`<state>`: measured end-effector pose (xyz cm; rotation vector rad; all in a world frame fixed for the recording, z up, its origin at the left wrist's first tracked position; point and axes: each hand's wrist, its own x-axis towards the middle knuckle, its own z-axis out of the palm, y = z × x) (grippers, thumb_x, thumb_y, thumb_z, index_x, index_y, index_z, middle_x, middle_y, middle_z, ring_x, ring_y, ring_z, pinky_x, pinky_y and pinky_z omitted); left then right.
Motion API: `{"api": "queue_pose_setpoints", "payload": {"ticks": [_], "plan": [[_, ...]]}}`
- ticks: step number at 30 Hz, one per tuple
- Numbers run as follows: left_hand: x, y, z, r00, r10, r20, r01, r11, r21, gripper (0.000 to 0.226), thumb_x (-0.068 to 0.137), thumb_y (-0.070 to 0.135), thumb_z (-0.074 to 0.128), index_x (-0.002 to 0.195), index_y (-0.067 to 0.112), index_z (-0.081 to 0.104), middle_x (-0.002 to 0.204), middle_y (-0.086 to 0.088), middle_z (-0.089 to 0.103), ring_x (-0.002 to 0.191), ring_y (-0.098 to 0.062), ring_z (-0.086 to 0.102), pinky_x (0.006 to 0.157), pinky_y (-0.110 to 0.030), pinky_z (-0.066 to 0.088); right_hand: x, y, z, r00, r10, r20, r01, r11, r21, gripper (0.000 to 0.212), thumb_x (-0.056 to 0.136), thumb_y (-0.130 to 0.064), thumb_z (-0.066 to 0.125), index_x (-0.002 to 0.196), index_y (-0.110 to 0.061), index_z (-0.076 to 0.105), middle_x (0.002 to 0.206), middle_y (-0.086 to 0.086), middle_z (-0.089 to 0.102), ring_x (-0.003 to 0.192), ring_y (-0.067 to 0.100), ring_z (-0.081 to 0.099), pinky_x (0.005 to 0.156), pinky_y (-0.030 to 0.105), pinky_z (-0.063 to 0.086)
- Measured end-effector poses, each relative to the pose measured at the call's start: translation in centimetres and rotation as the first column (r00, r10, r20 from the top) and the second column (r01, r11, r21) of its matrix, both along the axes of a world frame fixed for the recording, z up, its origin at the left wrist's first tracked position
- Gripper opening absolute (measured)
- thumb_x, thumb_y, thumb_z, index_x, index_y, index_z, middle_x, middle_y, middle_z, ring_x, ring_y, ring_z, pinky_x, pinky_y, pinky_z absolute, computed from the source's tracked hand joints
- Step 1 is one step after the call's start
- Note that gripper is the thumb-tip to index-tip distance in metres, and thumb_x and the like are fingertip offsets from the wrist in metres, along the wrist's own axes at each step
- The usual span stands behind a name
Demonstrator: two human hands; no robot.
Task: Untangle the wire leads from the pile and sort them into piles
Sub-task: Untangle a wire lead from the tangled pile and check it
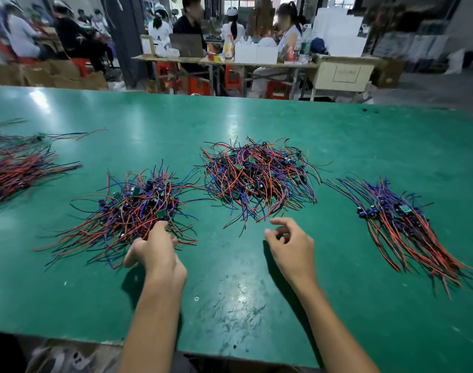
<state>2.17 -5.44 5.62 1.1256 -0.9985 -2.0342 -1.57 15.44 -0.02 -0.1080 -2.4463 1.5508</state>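
Note:
A tangled pile of red, blue and black wire leads with small green boards lies at the centre of the green table. A looser pile sits to its left. My left hand rests at that pile's near edge, fingers curled among the wires. My right hand hovers just below the centre pile, fingers apart and empty. An aligned bundle of leads lies at the right. Another straightened bundle lies at the far left edge.
The table's near edge runs just under my forearms. Beyond the far edge, several people sit at tables with white boxes, red stools and cardboard cartons.

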Motion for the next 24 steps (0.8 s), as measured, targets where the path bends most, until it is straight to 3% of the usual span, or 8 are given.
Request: {"api": "queue_pose_setpoints", "payload": {"ticks": [2,4,7,10,12,16,21,24], "plan": [[0.2,0.8,0.7,1.000,-0.002,-0.017,0.003,1.000,0.027,0.034,0.092,0.003,0.061,0.111,0.012,0.034,0.077,-0.001,0.044,0.054,-0.009,0.040,0.054,-0.022,0.038,-0.7,-0.5,0.2,1.000,-0.017,0.022,0.013,0.989,0.144,0.022,0.088,-0.042,0.071,0.107,-0.032,0.068,0.078,-0.008,0.065,0.072,0.011,0.059,0.076,0.033,0.051],[0.2,2.7,1.1,0.988,-0.139,-0.072,0.132,0.987,-0.091,0.019,0.094,0.005,0.058,0.102,0.014,0.044,0.079,-0.002,0.052,0.044,-0.006,0.039,0.047,-0.021,0.035,-1.3,-1.1,0.7,0.999,-0.034,0.034,0.021,0.946,0.323,0.029,0.090,-0.052,0.065,0.113,-0.034,0.067,0.083,-0.010,0.064,0.083,0.017,0.062,0.077,0.032,0.045],[-0.5,5.9,0.1,0.927,-0.375,-0.021,0.349,0.881,-0.319,0.011,0.097,0.010,0.057,0.106,0.014,0.051,0.094,-0.008,0.061,0.057,-0.015,0.050,0.056,-0.028,0.045,-2.0,-1.7,1.1,0.997,-0.072,0.036,0.048,0.892,0.449,0.024,0.094,-0.053,0.059,0.103,-0.033,0.069,0.087,-0.009,0.071,0.090,0.024,0.067,0.070,0.031,0.040],[-1.0,7.7,-2.2,0.889,-0.410,0.203,0.454,0.740,-0.496,0.012,0.094,0.014,0.060,0.104,0.019,0.057,0.098,-0.005,0.067,0.073,-0.027,0.059,0.078,-0.042,0.053,-1.9,-1.7,0.7,0.994,-0.107,0.006,0.097,0.918,0.384,0.020,0.096,-0.049,0.058,0.093,-0.031,0.066,0.072,-0.013,0.064,0.084,0.025,0.067,0.067,0.030,0.034],[-1.2,8.4,-3.4,0.896,-0.349,0.276,0.444,0.671,-0.593,0.012,0.093,0.014,0.060,0.100,0.023,0.059,0.092,0.004,0.068,0.071,-0.021,0.061,0.076,-0.039,0.052,-2.0,-1.5,0.8,0.993,-0.117,0.007,0.109,0.944,0.312,0.019,0.096,-0.049,0.057,0.091,-0.031,0.063,0.067,-0.015,0.060,0.085,0.027,0.067,0.067,0.031,0.035],[-1.8,8.9,-3.8,0.879,-0.304,0.366,0.475,0.610,-0.635,0.013,0.091,0.017,0.059,0.099,0.028,0.059,0.095,0.002,0.071,0.079,-0.026,0.064,0.078,-0.039,0.051,-2.7,-2.1,1.1,0.998,-0.057,0.017,0.040,0.856,0.516,0.034,0.095,-0.060,0.054,0.108,-0.032,0.067,0.096,-0.002,0.075,0.097,0.029,0.069,0.077,0.035,0.045],[-1.6,8.6,-4.3,0.898,-0.312,0.312,0.440,0.598,-0.670,0.016,0.090,0.012,0.059,0.091,0.029,0.060,0.090,0.004,0.070,0.064,-0.014,0.059,0.072,-0.038,0.050,-2.6,-1.5,1.3,0.991,-0.122,0.049,0.097,0.934,0.345,0.024,0.097,-0.050,0.055,0.099,-0.031,0.070,0.080,-0.010,0.071,0.090,0.027,0.068,0.071,0.030,0.037],[-1.7,8.8,-4.4,0.907,-0.348,0.236,0.413,0.627,-0.660,0.015,0.092,0.014,0.059,0.089,0.028,0.064,0.083,0.005,0.072,0.057,-0.009,0.056,0.069,-0.039,0.052,-1.2,-1.1,1.2,0.994,-0.092,-0.066,0.103,0.977,0.189,0.017,0.096,-0.045,0.057,0.090,-0.030,0.062,0.066,-0.014,0.060,0.076,0.021,0.063,0.065,0.030,0.035]]}}
